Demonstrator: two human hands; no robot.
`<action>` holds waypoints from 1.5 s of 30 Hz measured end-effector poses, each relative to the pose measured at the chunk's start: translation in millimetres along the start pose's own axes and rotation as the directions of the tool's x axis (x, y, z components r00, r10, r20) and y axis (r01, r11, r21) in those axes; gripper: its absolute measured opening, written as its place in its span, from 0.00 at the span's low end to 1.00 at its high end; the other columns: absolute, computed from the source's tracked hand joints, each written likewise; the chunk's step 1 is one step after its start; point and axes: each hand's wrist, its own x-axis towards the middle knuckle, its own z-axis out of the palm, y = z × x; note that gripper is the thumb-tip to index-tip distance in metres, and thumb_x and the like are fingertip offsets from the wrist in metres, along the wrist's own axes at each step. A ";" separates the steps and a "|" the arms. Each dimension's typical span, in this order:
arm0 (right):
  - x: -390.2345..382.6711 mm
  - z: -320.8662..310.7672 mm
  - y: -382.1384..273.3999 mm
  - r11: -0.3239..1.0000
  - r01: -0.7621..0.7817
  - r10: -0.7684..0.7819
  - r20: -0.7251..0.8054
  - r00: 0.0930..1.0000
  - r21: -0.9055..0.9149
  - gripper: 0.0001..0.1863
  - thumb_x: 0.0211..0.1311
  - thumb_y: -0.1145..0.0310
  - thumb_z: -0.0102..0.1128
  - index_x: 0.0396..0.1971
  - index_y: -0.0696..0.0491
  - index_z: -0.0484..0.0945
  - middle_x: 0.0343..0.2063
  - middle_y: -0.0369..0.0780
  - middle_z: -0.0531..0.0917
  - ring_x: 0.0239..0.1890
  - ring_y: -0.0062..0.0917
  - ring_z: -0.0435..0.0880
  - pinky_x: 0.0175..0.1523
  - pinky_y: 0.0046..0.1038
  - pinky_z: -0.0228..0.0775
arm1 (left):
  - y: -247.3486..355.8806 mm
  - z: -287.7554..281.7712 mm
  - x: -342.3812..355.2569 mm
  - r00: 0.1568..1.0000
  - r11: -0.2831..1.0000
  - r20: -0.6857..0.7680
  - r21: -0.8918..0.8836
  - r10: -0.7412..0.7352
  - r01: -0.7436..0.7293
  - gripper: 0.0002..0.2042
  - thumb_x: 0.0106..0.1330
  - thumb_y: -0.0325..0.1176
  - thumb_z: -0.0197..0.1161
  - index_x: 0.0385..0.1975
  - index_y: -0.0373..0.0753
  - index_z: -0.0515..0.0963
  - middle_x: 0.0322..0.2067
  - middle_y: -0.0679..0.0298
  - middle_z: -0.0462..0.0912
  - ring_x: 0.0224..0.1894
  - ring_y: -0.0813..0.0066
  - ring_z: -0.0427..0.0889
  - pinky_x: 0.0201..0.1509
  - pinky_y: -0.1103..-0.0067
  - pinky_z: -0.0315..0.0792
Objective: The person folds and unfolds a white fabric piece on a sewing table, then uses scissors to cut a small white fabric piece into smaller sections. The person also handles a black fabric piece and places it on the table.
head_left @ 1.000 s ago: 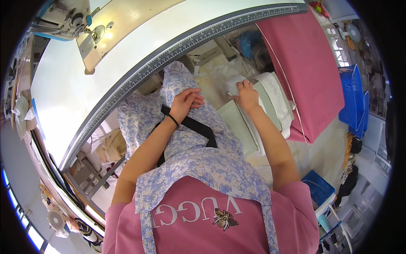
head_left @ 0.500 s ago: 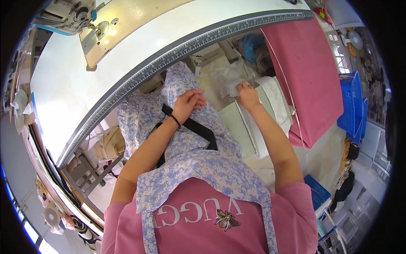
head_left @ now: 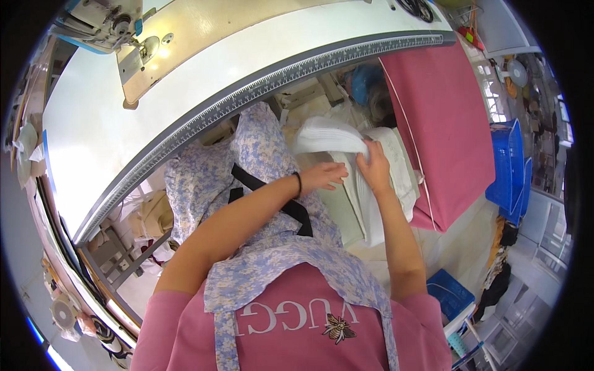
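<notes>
My right hand grips the near right end of a stack of white cloth, thumb toward me and fingers at its edge. The lifted part of the stack arches to the left in layers. Just left of it, my left hand reaches across with its fingers stretched out and holds nothing. Beneath both hands lie more folded white cloths and a pale greenish cloth pile, to the right of my lap. A floral apron with a black strap covers my legs.
A white sewing table with a ruler along its edge stands ahead, a sewing machine on it. Pink cloth hangs at the right. Farther right are blue baskets; a blue box is near my right elbow.
My right hand has raised the end of the white cloth stack, which now arches leftward. My left hand has moved right, from over my lap to beside the stack, its fingers straightening.
</notes>
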 end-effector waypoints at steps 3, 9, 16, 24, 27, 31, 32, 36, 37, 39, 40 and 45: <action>-8.9 -16.5 -21.9 0.999 -0.036 0.036 0.023 0.999 -0.003 0.18 0.47 0.69 0.55 0.42 0.51 0.72 0.35 0.42 0.73 0.36 0.38 0.76 0.38 0.34 0.70 | 1.1 15.7 17.0 0.983 0.986 -0.182 -0.155 0.034 -0.063 0.32 0.62 0.52 0.53 0.54 0.29 0.58 0.52 0.56 0.68 0.52 0.71 0.70 0.56 0.76 0.63; -30.4 -16.8 -61.3 0.981 0.144 -0.140 0.038 0.989 -0.127 0.23 0.46 0.70 0.60 0.47 0.51 0.72 0.36 0.41 0.73 0.41 0.34 0.73 0.42 0.30 0.68 | 34.8 8.4 30.8 0.789 0.862 -0.517 -0.175 0.331 -0.476 0.26 0.60 0.43 0.60 0.51 0.32 0.62 0.47 0.59 0.72 0.49 0.73 0.71 0.53 0.76 0.65; 1.1 -65.9 -54.8 0.770 -0.208 0.196 0.086 0.977 0.603 0.32 0.50 0.56 0.62 0.53 0.57 0.64 0.49 0.45 0.71 0.51 0.34 0.68 0.57 0.34 0.55 | 46.9 12.7 -6.3 0.873 0.882 -0.202 -0.070 0.444 -0.465 0.20 0.66 0.38 0.51 0.54 0.35 0.63 0.49 0.65 0.71 0.50 0.78 0.69 0.54 0.78 0.64; 23.4 -80.5 -85.2 0.795 -0.098 0.110 0.016 0.994 0.598 0.25 0.46 0.66 0.66 0.45 0.58 0.69 0.42 0.39 0.73 0.51 0.26 0.68 0.56 0.26 0.56 | 58.7 45.5 -34.6 0.833 0.833 -0.072 -0.033 0.549 -0.552 0.19 0.64 0.36 0.55 0.52 0.34 0.65 0.48 0.66 0.71 0.50 0.79 0.68 0.56 0.79 0.62; 20.6 -80.8 -89.4 0.813 0.014 0.039 -0.079 0.996 0.581 0.30 0.45 0.62 0.67 0.47 0.58 0.66 0.44 0.40 0.71 0.51 0.27 0.67 0.57 0.28 0.56 | 61.8 48.9 -33.9 0.837 0.846 -0.133 0.034 0.531 -0.531 0.16 0.65 0.34 0.53 0.50 0.34 0.67 0.46 0.66 0.72 0.49 0.79 0.69 0.55 0.79 0.64; 1.9 -101.0 -63.0 0.590 -0.346 0.009 0.423 0.906 0.729 0.44 0.41 0.54 0.69 0.57 0.57 0.58 0.55 0.44 0.66 0.57 0.30 0.63 0.61 0.28 0.52 | 57.0 45.8 -29.7 0.898 0.856 -0.158 -0.273 0.410 -0.439 0.16 0.67 0.39 0.49 0.50 0.36 0.68 0.46 0.64 0.74 0.49 0.77 0.72 0.54 0.78 0.65; -14.2 -104.4 -49.7 0.635 -0.475 0.068 0.568 0.820 0.609 0.45 0.40 0.53 0.69 0.58 0.56 0.58 0.54 0.44 0.66 0.57 0.30 0.63 0.61 0.27 0.52 | 57.2 48.2 -30.1 0.903 0.844 -0.150 -0.320 0.403 -0.431 0.17 0.67 0.40 0.49 0.50 0.37 0.67 0.46 0.64 0.74 0.49 0.77 0.72 0.54 0.77 0.65; -98.7 -85.8 25.4 0.720 -0.667 0.229 0.842 0.489 0.192 0.42 0.39 0.51 0.69 0.56 0.53 0.64 0.50 0.43 0.73 0.54 0.31 0.69 0.59 0.25 0.56 | 64.6 44.4 -32.5 0.909 0.801 -0.180 -0.430 0.376 -0.416 0.20 0.67 0.44 0.48 0.52 0.37 0.65 0.48 0.63 0.72 0.50 0.74 0.71 0.56 0.74 0.63; -117.9 -85.2 39.1 0.709 -0.695 0.283 0.857 0.431 0.116 0.41 0.39 0.51 0.69 0.54 0.53 0.66 0.48 0.42 0.74 0.52 0.31 0.71 0.57 0.26 0.59 | 64.4 40.3 -33.0 0.908 0.793 -0.204 -0.441 0.367 -0.420 0.20 0.67 0.45 0.48 0.52 0.37 0.64 0.49 0.63 0.71 0.51 0.73 0.70 0.57 0.73 0.62; -149.3 -87.4 62.2 0.700 -0.713 0.371 0.868 0.331 -0.027 0.39 0.39 0.50 0.69 0.53 0.53 0.69 0.46 0.42 0.76 0.49 0.30 0.73 0.53 0.28 0.62 | 57.0 26.6 -28.7 0.910 0.774 -0.219 -0.479 0.352 -0.415 0.23 0.66 0.46 0.48 0.54 0.36 0.62 0.51 0.62 0.69 0.53 0.71 0.68 0.58 0.72 0.62; -163.5 -88.7 72.4 0.701 -0.707 0.407 0.866 0.289 -0.094 0.39 0.39 0.50 0.69 0.52 0.54 0.69 0.45 0.42 0.76 0.48 0.30 0.74 0.52 0.28 0.63 | 53.4 19.8 -25.2 0.908 0.771 -0.243 -0.481 0.341 -0.418 0.23 0.66 0.47 0.48 0.54 0.36 0.61 0.52 0.62 0.68 0.53 0.71 0.68 0.58 0.72 0.61; -185.3 -119.4 55.1 0.509 -0.861 0.554 0.771 0.315 -0.013 0.34 0.43 0.51 0.66 0.47 0.58 0.72 0.38 0.42 0.79 0.41 0.27 0.77 0.46 0.26 0.67 | 40.3 -5.7 -13.4 0.848 0.775 -0.465 -0.426 0.254 -0.466 0.28 0.65 0.50 0.48 0.56 0.33 0.58 0.54 0.60 0.65 0.55 0.70 0.66 0.59 0.73 0.61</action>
